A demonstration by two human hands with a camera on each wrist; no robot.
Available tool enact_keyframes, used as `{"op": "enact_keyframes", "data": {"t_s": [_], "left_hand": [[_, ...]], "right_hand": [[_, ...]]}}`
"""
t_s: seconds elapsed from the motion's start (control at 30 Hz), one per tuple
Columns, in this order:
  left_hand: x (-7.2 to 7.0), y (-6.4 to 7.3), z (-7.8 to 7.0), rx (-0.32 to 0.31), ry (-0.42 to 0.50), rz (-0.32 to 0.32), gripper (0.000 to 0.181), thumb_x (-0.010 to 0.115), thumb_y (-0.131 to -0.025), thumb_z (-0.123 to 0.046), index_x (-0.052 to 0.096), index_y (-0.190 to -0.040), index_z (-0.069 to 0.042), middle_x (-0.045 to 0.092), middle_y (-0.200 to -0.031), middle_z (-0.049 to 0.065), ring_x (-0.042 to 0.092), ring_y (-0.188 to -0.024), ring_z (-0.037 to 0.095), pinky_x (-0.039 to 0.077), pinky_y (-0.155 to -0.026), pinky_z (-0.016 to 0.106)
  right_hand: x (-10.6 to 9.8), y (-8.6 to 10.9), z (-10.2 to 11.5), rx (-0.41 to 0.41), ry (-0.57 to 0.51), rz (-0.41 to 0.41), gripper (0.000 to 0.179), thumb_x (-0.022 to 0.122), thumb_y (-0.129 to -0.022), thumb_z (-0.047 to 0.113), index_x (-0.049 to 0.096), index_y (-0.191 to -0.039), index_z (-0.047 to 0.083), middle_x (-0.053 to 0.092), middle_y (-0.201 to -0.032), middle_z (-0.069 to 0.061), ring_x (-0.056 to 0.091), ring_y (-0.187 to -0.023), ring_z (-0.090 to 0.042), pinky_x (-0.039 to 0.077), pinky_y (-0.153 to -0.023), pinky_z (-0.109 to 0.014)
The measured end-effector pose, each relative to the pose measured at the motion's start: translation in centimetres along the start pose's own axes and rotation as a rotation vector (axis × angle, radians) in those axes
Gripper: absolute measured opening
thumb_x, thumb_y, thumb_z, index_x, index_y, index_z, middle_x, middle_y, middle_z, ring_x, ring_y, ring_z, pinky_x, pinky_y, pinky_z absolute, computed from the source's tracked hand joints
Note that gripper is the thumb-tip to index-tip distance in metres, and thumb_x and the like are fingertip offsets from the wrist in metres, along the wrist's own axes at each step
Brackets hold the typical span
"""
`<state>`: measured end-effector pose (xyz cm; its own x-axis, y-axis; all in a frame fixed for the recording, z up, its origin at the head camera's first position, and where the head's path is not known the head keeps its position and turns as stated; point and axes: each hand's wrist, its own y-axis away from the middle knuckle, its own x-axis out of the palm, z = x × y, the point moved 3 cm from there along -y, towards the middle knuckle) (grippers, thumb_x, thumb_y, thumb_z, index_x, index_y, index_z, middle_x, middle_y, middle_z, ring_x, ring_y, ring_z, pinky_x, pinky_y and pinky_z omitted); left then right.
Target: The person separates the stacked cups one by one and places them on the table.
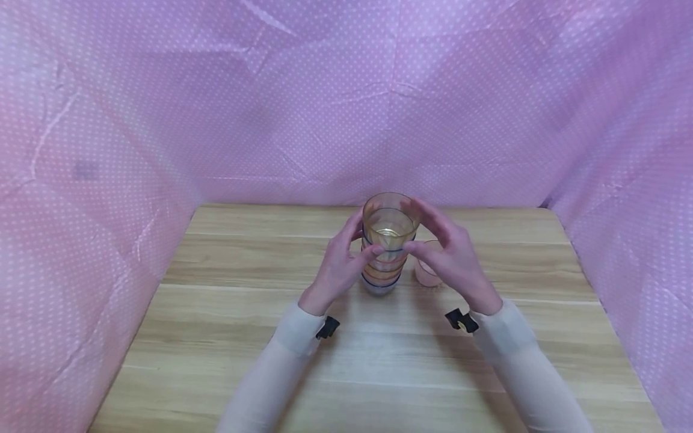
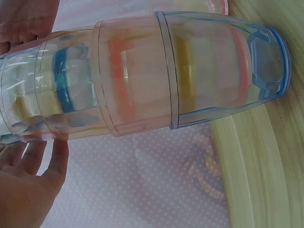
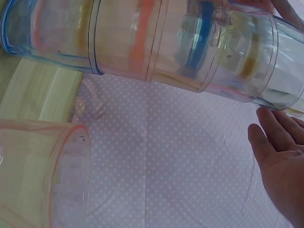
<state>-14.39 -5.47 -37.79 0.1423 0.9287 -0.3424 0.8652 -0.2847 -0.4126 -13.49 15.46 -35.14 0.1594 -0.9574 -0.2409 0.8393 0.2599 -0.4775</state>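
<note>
A tall stack of clear plastic cups (image 1: 385, 264), nested one in another, stands upright on the wooden table, with blue, pink and yellowish rims. On top is a yellow-tinted cup (image 1: 391, 221), its mouth facing up. My left hand (image 1: 343, 261) holds the upper stack from the left, thumb in front and fingers around the far side. From the right, my right hand (image 1: 457, 255) holds the top cup between thumb in front and fingers behind. The left wrist view shows left fingers (image 2: 57, 161) at the stack's side; right fingertips (image 3: 267, 114) meet it in the right wrist view.
A single pink-rimmed clear cup (image 1: 426, 275) stands just right of the stack, partly behind my right hand. The wooden table (image 1: 243, 264) extends around them. A pink polka-dot cloth (image 1: 303, 120) hangs behind and on both sides.
</note>
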Motion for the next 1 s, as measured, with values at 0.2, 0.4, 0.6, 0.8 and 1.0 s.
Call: {"op": "enact_keyframes", "data": {"t_s": [0.2,0.4,0.6,0.8,1.0], "left_hand": [[-0.4,0.0,-0.3,-0.002,0.022,0.028,0.097,0.054,-0.089,-0.074,0.039,-0.158,-0.007,0.063,-0.140,0.020,0.062,-0.127,0.031,0.051,-0.110,0.047],[-1.0,0.0,0.0,-0.019,0.086,0.085,0.100,0.059,-0.088,-0.072,0.033,-0.162,-0.010,0.056,-0.149,0.017,0.059,-0.132,0.029,0.047,-0.115,0.038],[-1.3,-0.2,0.8,-0.050,0.114,0.150,0.090,0.073,-0.090,-0.052,0.037,-0.160,-0.007,0.054,-0.152,0.015,0.055,-0.137,0.028,0.045,-0.116,0.036],[-1.0,-0.4,1.0,-0.049,0.070,0.171,0.076,0.084,-0.088,-0.013,0.047,-0.154,-0.005,0.064,-0.141,0.014,0.061,-0.130,0.026,0.046,-0.115,0.039],[-0.9,-0.4,1.0,-0.025,0.052,0.165,0.075,0.084,-0.088,-0.010,0.048,-0.153,-0.004,0.064,-0.141,0.015,0.061,-0.131,0.027,0.047,-0.114,0.037]], "right_hand": [[0.0,-0.3,-0.1,-0.003,0.018,-0.007,0.077,0.079,-0.082,-0.015,0.051,-0.151,0.004,0.061,-0.146,-0.013,0.056,-0.135,-0.016,0.040,-0.120,-0.032],[0.0,-0.3,-0.1,-0.019,0.018,-0.008,0.076,0.078,-0.081,-0.017,0.052,-0.150,0.002,0.062,-0.144,-0.016,0.058,-0.133,-0.015,0.041,-0.119,-0.032],[0.1,-0.4,0.0,-0.020,0.012,-0.009,0.077,0.078,-0.080,-0.019,0.051,-0.150,0.000,0.061,-0.144,-0.017,0.057,-0.134,-0.014,0.040,-0.119,-0.032],[0.0,-0.4,0.1,-0.005,0.026,0.007,0.076,0.078,-0.081,-0.017,0.052,-0.150,0.001,0.061,-0.144,-0.016,0.057,-0.134,-0.013,0.040,-0.120,-0.031],[-0.4,-0.8,0.0,0.022,0.090,0.057,0.078,0.083,-0.085,-0.002,0.048,-0.154,0.006,0.060,-0.147,-0.012,0.054,-0.138,-0.018,0.039,-0.120,-0.031]]}}
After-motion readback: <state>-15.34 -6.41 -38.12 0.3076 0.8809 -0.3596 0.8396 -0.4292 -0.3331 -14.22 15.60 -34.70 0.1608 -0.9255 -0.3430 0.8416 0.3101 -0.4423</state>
